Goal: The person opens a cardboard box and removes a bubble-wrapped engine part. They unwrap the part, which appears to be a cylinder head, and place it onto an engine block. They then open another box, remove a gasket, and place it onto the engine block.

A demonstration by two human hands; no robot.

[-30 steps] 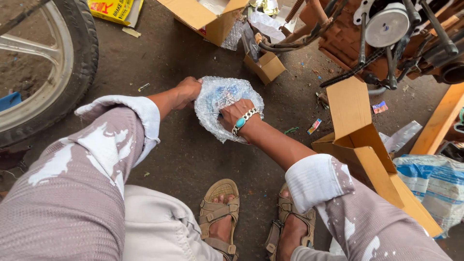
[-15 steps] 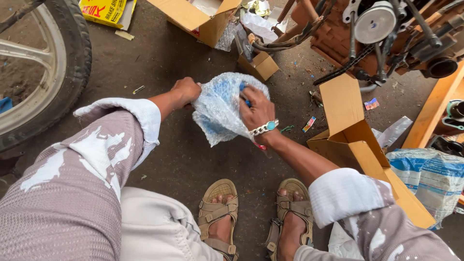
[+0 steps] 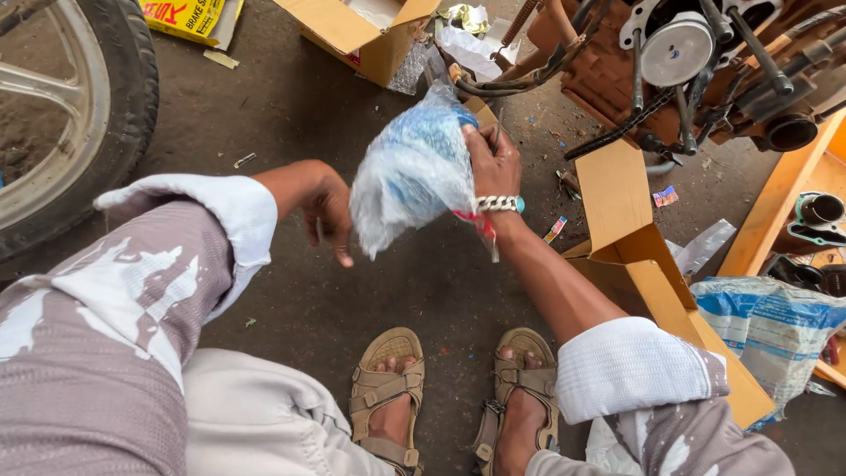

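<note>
A crumpled clear plastic bag (image 3: 414,172) with blue print is held up above the concrete floor (image 3: 291,115), and it is taken here as the landmark. The bag is pinched at its upper right edge by the right hand (image 3: 493,163), whose grip is pressed together on the plastic; a beaded bracelet (image 3: 499,204) is worn on that wrist. Just left of the bag the left hand (image 3: 324,207) is seen, its grip loosely spread, apart from the plastic and holding nothing. Below the bag two feet in tan sandals (image 3: 458,401) are placed on the floor. Right of the bag an open cardboard box (image 3: 634,238) is lying, and beyond the bag a motorcycle engine (image 3: 696,62) is seen. Far left of the bag a tyre (image 3: 123,97) is standing.
</note>
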